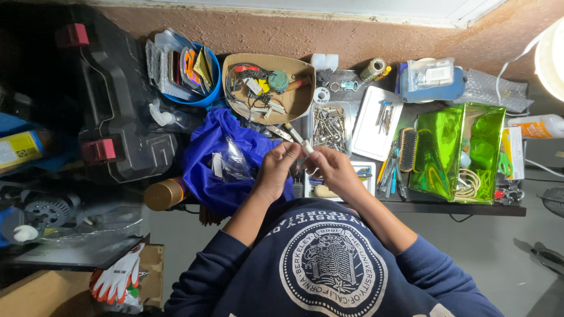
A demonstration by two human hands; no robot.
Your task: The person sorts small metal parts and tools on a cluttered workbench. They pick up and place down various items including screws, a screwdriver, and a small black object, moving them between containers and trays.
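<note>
Looking down from the head camera: left hand (275, 170) and right hand (332, 169) raised together over the front edge of the desk (446, 206), fingertips meeting around one small whitish cylindrical piece (308, 149). Right hand pinching that piece between thumb and fingers; left hand curled with fingertips touching its end, firmness of grip impossible to tell. Piece held in the air, just above the blue cloth (218, 158) and near the clear tray of metal bits (329, 126).

Counted around the hands: one blue cloth with one crumpled clear plastic bag (232, 164) on it, one cardboard tray (267, 87) heaped with small tools and wires, one blue bowl (207, 97) stuffed with packets, one white tray (376, 123) carrying a few metal pins, one brush (407, 149), one shiny green foil box (458, 152) lying open in two halves, one pair of green-handled scissors (505, 163). Further left: one black tool case (117, 100) with two red latches, one brass-coloured cylinder (164, 194), one orange-and-white glove (116, 279). One lit lamp (551, 58) at far right.
</note>
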